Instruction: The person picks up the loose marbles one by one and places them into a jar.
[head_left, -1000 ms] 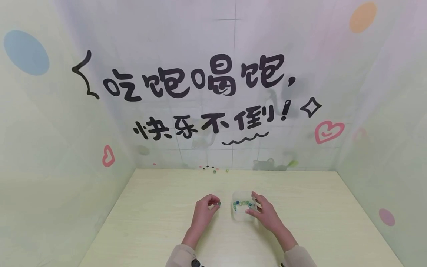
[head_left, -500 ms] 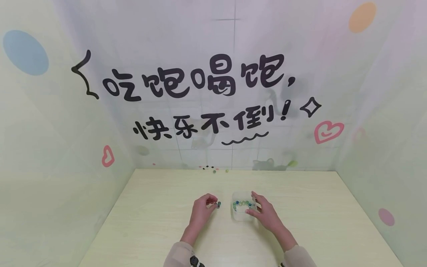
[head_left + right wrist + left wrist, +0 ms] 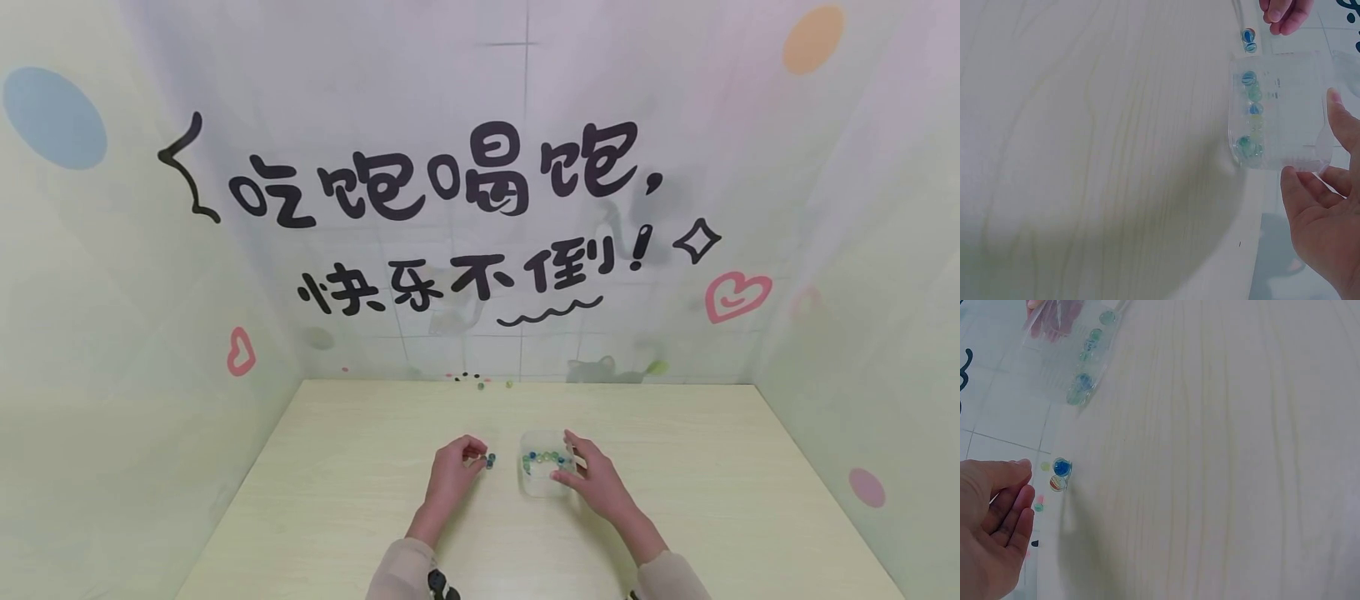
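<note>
On the table, a small cluster of glass marbles (image 3: 491,460) lies right at the fingertips of my left hand (image 3: 454,477). In the left wrist view, a blue marble (image 3: 1061,467) and a striped marble (image 3: 1057,483) sit just beyond that hand, whose fingers are loosely bent with a gap to the marbles. My right hand (image 3: 600,482) grips the right side of a clear plastic box (image 3: 536,489), thumb on the near side and fingers toward the far rim. Inside the box, several green, yellowish and blue marbles (image 3: 1255,109) rest along its bottom.
Two more marbles, one dark green (image 3: 481,386) and one yellowish (image 3: 509,384), lie at the back edge of the pale wooden table (image 3: 337,467). A printed cloth backdrop (image 3: 480,100) encloses the table at the back and both sides.
A second ago one marble showed at my left fingertips; now a small cluster shows there, with the left hand drawn slightly left. The right hand and box have stayed put.
</note>
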`<state>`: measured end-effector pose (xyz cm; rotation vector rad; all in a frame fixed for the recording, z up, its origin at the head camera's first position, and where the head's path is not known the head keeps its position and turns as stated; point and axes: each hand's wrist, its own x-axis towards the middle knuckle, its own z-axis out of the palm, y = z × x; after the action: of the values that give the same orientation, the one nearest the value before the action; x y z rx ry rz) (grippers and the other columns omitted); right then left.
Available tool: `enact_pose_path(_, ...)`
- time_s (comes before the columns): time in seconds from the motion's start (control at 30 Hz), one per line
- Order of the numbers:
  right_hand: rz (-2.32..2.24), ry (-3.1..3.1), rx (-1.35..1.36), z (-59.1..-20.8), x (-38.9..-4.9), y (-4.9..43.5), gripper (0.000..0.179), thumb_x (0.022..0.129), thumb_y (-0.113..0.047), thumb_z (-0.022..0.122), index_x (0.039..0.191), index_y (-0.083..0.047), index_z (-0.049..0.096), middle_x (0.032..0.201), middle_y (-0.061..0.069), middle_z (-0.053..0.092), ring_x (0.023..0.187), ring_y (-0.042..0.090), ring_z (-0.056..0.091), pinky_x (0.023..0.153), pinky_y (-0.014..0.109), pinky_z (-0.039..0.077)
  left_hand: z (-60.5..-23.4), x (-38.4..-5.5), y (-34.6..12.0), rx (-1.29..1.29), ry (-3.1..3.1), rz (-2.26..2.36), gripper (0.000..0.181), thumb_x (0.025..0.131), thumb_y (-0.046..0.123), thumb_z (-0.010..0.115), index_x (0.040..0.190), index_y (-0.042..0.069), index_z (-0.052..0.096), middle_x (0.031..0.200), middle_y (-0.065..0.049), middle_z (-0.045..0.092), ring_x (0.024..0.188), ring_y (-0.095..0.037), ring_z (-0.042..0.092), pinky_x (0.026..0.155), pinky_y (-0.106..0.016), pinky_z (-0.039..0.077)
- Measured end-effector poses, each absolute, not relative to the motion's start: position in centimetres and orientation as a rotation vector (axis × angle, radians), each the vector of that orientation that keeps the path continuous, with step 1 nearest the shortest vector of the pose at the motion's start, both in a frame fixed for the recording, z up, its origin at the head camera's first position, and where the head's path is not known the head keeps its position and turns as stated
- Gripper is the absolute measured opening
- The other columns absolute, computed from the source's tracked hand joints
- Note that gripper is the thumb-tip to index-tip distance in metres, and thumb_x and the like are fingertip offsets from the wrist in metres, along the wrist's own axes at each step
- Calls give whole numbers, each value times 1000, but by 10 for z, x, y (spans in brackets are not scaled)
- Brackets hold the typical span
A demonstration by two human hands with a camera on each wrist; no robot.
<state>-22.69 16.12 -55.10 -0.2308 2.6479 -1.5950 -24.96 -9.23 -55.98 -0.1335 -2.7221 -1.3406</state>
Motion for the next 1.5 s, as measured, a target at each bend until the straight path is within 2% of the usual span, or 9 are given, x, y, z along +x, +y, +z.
enact_pose_path(0.47, -1598, 2655, -244, -551, -227, 161, 73, 89, -16, 74, 149, 4, 38, 150, 25, 45, 139, 44, 43, 110, 51, 45, -570, -255, -94, -108, -2754, -1326, 12, 86, 4, 74, 97, 9, 70, 95, -4, 72, 89, -16, 64, 78, -30, 57)
enact_pose_path(0.93, -1598, 2651, -250, -551, -227, 161, 72, 90, -16, 74, 149, 4, 37, 150, 25, 45, 140, 44, 42, 110, 51, 46, -577, -258, -94, -80, -2783, -1288, 14, 84, 2, 74, 96, 8, 69, 90, -3, 71, 86, -15, 64, 79, -33, 57)
enact_pose_path(1.5, -1597, 2670, -231, -551, -228, 161, 72, 89, -14, 74, 149, 4, 39, 150, 25, 46, 139, 45, 43, 108, 51, 46, -581, -258, -88, -26, -2761, -1210, 13, 82, 6, 77, 90, 13, 68, 85, 1, 70, 81, -12, 61, 72, -30, 55)
